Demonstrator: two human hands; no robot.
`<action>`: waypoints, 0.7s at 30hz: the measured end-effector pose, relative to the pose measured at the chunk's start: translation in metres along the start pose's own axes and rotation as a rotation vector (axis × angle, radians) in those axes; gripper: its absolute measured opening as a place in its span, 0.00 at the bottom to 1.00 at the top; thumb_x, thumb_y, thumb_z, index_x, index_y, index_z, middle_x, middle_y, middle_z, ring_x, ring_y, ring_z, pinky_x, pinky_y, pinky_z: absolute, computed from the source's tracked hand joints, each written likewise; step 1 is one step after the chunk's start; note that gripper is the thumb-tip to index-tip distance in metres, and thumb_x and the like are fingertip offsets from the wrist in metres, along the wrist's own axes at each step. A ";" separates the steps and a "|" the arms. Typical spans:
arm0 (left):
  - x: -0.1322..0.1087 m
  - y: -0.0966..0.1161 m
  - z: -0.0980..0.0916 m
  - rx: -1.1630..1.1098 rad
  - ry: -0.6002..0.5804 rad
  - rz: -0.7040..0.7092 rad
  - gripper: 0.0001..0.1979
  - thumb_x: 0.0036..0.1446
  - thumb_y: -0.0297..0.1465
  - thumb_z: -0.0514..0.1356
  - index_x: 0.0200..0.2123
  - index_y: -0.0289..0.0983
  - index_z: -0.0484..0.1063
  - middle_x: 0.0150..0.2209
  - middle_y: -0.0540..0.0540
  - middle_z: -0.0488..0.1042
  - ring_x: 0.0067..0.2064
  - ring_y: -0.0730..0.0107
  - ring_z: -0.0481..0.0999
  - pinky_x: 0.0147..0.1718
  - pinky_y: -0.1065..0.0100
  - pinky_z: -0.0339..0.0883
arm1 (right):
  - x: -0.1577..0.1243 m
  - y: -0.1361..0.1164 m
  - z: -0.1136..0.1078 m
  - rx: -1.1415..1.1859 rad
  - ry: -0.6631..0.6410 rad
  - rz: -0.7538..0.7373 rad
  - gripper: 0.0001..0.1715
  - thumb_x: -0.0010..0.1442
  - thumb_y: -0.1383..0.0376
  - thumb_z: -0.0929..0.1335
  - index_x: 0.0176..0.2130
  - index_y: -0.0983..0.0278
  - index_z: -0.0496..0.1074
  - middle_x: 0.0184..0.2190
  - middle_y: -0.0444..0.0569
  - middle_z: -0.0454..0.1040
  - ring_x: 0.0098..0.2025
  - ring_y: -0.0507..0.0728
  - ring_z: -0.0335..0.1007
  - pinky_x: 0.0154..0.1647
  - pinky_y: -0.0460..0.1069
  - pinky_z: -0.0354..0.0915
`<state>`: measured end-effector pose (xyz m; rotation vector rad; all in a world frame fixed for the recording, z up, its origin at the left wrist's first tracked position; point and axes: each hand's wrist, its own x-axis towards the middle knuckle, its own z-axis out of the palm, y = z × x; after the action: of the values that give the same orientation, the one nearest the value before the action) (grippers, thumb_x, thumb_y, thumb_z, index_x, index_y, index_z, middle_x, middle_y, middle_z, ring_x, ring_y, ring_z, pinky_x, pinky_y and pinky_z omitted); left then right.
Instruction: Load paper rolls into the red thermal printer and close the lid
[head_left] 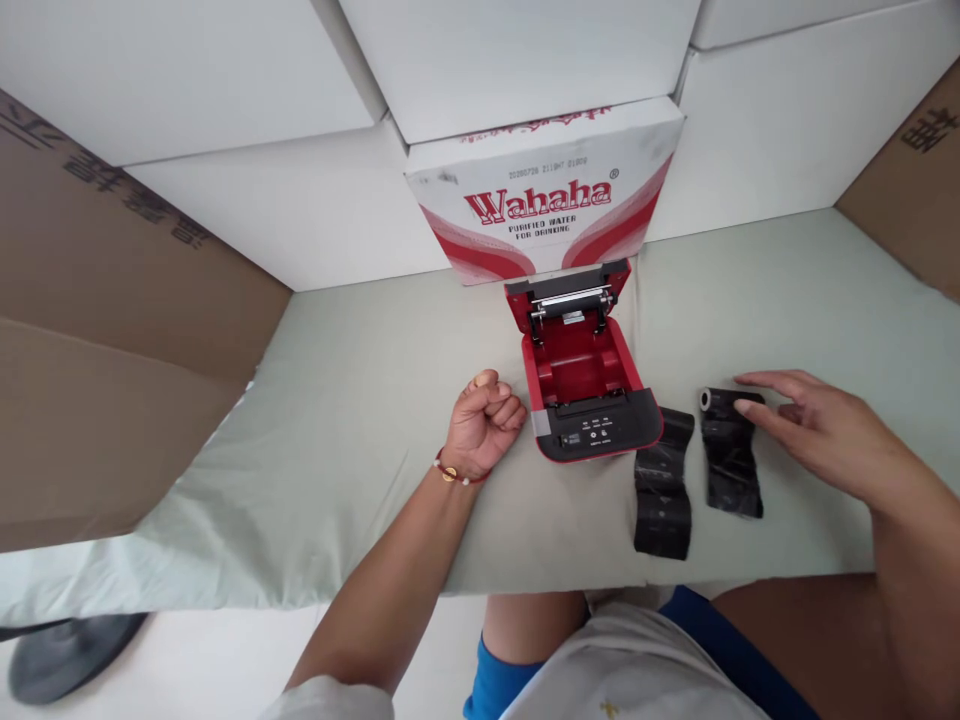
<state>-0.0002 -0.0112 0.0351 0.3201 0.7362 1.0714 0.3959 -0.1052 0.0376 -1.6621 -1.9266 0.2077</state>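
A small red-and-black label printer [592, 370] stands on the cloth with its lid raised, its red inner bay exposed and a roller visible under the lid. Close to its left side rests my left hand [487, 420], curled into a fist with nothing showing in it. My right hand [814, 425] is at a black ribbon roll [731, 450] with a pale core. Its thumb and index finger are apart around the roll's right end; firm contact cannot be made out. Between this roll and the printer lies a second black strip [663, 500], partly unrolled.
A light green cloth [360, 400] covers the table. A white and red Wahaha water carton [547, 200] stands behind the printer, against stacked white boxes [525, 60]. Brown cardboard boxes flank the left [112, 350] and right [915, 190]. The table's front edge runs before my lap.
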 end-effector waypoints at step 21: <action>0.002 0.001 -0.002 0.004 -0.042 0.039 0.31 0.47 0.18 0.65 0.26 0.41 0.40 0.20 0.59 0.40 0.18 0.80 0.44 0.19 0.72 0.43 | -0.001 -0.052 0.020 -0.065 -0.101 -0.206 0.19 0.70 0.63 0.70 0.57 0.55 0.83 0.52 0.54 0.85 0.52 0.69 0.76 0.50 0.65 0.77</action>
<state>-0.0022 -0.0090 0.0334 0.3600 0.6971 1.0968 0.3410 -0.1122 0.0454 -1.5056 -2.1852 0.1510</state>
